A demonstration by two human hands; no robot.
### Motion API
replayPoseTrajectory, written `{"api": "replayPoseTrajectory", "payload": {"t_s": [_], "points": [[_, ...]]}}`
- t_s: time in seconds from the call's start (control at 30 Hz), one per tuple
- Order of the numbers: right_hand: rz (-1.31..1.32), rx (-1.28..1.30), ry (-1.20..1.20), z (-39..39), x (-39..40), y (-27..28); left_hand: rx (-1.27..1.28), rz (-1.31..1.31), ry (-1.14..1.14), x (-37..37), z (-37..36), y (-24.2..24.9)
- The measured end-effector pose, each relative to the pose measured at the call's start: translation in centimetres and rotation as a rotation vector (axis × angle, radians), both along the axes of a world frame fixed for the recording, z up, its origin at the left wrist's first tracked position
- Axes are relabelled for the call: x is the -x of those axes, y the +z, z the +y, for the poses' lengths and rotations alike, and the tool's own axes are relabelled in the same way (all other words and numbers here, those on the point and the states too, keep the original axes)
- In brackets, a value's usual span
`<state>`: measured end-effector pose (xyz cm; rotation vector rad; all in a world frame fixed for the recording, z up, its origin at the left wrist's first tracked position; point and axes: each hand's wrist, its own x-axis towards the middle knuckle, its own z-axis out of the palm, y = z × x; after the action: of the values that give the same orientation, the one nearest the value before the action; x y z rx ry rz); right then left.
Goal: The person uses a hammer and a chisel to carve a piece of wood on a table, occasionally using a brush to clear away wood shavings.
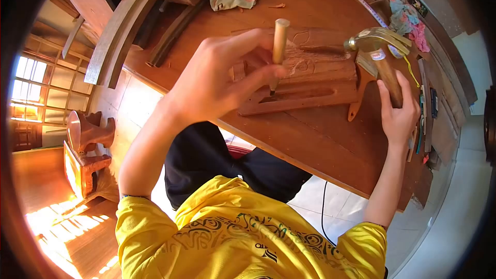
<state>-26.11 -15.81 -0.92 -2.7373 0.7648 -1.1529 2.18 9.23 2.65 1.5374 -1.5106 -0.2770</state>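
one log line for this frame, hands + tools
left hand: holds chisel, tip on carved wood panel | right hand: grips hammer, raised | workbench

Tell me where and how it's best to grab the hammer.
Probably by the wooden handle, low down, away from the metal head, where the right hand already wraps the hammer. Come from the near side: the handle points toward the person.

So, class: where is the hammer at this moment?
In the head view the hammer is at the upper right, held by its handle in the right hand, its head raised just right of the carved wood panel.
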Motion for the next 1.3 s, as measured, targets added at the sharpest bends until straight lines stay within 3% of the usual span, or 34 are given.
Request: {"api": "replayPoseTrajectory", "payload": {"t_s": [0.13, 0.23, 0.33, 0.53, 0.73, 0.83, 1.0, 1.17, 1.23, 1.27, 1.3], "points": [[0.008, 0.016, 0.016, 0.0, 0.0, 0.1, 0.013, 0.041, 0.017, 0.6, 1.1, -2.3], [0.035, -0.02, 0.009, 0.1, 0.0, -0.1, -0.012, -0.09, 0.119, 1.5, 1.7, -2.2], [0.056, -0.005, 0.006, 0.1, 0.0, 0.0, 0.036, -0.267, 0.043, 1.5, 2.0, -2.2], [0.096, -0.038, -0.009, -0.1, 0.1, 0.0, -0.074, 0.132, 0.02, 1.2, 1.5, -3.5], [0.098, -0.038, 0.009, -0.4, 0.1, -0.4, 0.105, 0.46, -0.029, 0.5, 0.4, -3.9], [0.107, -0.028, 0.006, -0.6, 0.4, -0.5, -0.046, 0.158, -0.06, -0.5, 0.5, -3.0], [0.11, -0.019, -0.016, -0.4, 0.3, -0.4, 0.026, -0.155, -0.059, 0.3, -0.3, -2.4], [0.114, 0.016, -0.019, -0.6, 0.3, -0.3, -0.034, 0.212, -0.076, 0.9, -0.5, -3.3], [0.099, 0.019, -0.014, -0.5, 0.2, -0.3, -0.079, 0.431, 0.024, 1.4, -0.4, -3.1], [0.092, 0.019, -0.013, -0.4, 0.2, -0.3, -0.063, 0.221, -0.021, 0.1, 0.0, -3.1], [0.097, 0.02, -0.01, -0.4, 0.3, -0.2, -0.057, 0.204, -0.019, -0.2, 0.3, -2.9]]}}
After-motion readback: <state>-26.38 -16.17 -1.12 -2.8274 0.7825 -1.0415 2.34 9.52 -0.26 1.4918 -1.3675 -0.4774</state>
